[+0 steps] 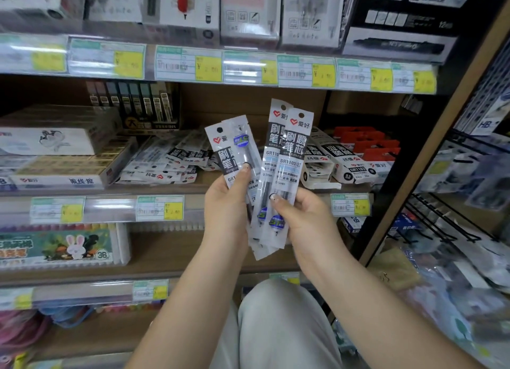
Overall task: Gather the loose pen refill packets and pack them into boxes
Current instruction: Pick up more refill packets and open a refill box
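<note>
Both hands mid-frame: left hand [226, 200] pinches some refill packets [234, 150], right hand [300, 216] pinches more. Square edges, same way up, before boxing w/ shelf pile [165, 161].

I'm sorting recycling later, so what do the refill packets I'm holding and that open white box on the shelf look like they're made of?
Refill packets: apparently thin glossy plastic film, with clear windows showing the refills. Open white box: likely printed cardboard, judging by its folded flap.

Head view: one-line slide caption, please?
Left hand and right hand each hold clear-and-black pen refill packets before a shelf pile.
</note>
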Action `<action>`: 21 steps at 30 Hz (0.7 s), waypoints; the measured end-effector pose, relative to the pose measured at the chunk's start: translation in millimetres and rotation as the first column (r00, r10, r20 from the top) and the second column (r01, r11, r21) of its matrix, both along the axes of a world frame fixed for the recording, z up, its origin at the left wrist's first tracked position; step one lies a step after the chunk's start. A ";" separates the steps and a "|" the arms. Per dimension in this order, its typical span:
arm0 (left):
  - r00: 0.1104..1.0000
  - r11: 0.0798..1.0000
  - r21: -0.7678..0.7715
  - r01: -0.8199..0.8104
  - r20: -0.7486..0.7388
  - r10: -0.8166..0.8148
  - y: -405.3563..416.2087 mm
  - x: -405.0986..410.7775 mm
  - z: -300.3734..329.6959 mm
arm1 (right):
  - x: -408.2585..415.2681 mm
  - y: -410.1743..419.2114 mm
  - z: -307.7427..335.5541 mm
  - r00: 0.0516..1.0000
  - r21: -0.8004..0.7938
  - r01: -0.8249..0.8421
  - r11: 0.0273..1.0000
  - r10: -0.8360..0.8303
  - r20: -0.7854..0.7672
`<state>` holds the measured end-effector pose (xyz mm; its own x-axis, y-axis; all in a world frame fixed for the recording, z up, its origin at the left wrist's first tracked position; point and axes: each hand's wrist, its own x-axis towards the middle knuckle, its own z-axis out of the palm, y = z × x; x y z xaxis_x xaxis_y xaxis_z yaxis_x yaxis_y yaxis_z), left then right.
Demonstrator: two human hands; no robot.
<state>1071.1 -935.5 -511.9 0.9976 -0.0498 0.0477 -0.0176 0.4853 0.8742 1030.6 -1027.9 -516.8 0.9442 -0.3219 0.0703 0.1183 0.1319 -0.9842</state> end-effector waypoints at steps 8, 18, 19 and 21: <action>1.000 0.997 0.077 -0.001 -0.009 0.002 1.1 0.3 -1.2 | 0.6 -3.5 -1.2 0.999 -0.053 -0.004 0.999 0.002 -0.039; 0.988 0.998 0.024 -0.053 -0.145 0.056 44.0 26.9 12.7 | -2.0 -44.0 24.7 0.953 -0.482 -0.297 0.824 0.223 -0.206; 0.985 1.000 -0.008 -0.020 -0.171 0.018 50.3 30.5 14.6 | -1.7 -49.9 29.3 0.944 -0.542 -0.327 0.775 0.238 -0.229; 0.979 0.994 0.073 0.083 -0.195 -0.068 61.7 35.8 16.3 | -1.6 -59.2 39.2 0.927 -0.645 -0.375 0.666 0.258 -0.272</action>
